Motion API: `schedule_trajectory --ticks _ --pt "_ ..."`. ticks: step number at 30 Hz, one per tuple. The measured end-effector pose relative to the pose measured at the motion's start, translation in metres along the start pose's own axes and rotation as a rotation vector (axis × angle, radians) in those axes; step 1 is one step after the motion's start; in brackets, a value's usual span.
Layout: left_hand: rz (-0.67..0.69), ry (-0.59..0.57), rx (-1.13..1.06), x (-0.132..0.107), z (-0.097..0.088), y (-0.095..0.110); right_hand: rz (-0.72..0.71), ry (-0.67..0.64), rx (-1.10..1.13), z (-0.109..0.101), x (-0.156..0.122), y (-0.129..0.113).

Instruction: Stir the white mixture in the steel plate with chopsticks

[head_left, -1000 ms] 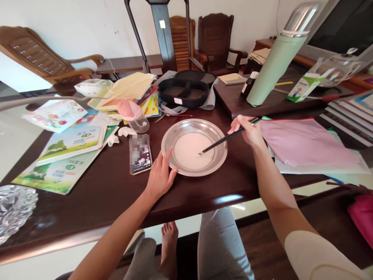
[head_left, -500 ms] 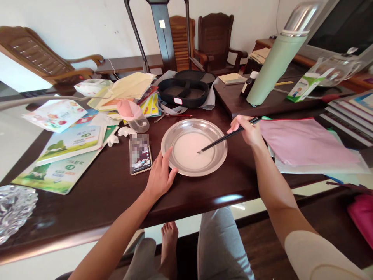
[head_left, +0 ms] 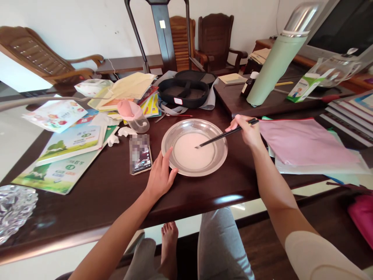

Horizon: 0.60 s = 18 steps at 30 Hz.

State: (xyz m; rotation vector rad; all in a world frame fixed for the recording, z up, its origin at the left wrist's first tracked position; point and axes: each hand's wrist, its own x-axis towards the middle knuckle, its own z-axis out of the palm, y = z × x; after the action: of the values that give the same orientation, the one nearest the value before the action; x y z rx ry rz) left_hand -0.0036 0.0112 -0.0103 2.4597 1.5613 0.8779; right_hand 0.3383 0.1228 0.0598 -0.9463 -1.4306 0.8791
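Note:
A wide metal bowl (head_left: 194,171) stands on the dark table with a milky white liquid (head_left: 189,156) in its bottom. My left hand (head_left: 161,171) grips the bowl's near left side, its index finger over the rim and its thumb against the front edge. My right hand (head_left: 247,130), at the right of the bowl, is closed round black chopsticks (head_left: 223,135) held close together. Their tips reach down into the liquid near the middle. Just left of my left hand lies a phone (head_left: 140,154) with its screen lit and partly pixelated.
Booklets (head_left: 62,171), crumpled tissues (head_left: 126,131) and a pink-lidded clear cup (head_left: 134,116) lie left. Behind the bowl sits an open black case (head_left: 183,93). A green thermos (head_left: 276,58) stands on the raised board; a pink folder (head_left: 303,140) lies right.
The chopstick tips have shifted slightly left and up within the liquid, and my right hand has moved a little left with them. My left hand and the bowl stay put.

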Motion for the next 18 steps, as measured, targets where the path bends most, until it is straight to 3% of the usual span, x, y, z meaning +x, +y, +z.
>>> schedule_trajectory --ticks 2,8,10,15,18 --pt "0.001 0.004 -0.005 0.000 0.000 0.001 0.004 -0.023 0.035 -0.001 0.000 0.001" --pt "0.002 0.000 -0.005 0.000 -0.001 0.001 0.035 -0.289 0.000 0.012 -0.006 -0.007" --pt "0.002 -0.009 0.004 0.000 -0.001 0.000 0.026 -0.250 -0.037 0.012 -0.006 -0.008" --pt "-0.003 -0.009 0.019 0.000 0.000 0.000 -0.002 -0.018 -0.010 0.000 0.000 -0.001" --pt "0.000 0.003 0.013 0.000 0.000 0.001 -0.003 -0.053 0.049 -0.001 -0.001 0.002"
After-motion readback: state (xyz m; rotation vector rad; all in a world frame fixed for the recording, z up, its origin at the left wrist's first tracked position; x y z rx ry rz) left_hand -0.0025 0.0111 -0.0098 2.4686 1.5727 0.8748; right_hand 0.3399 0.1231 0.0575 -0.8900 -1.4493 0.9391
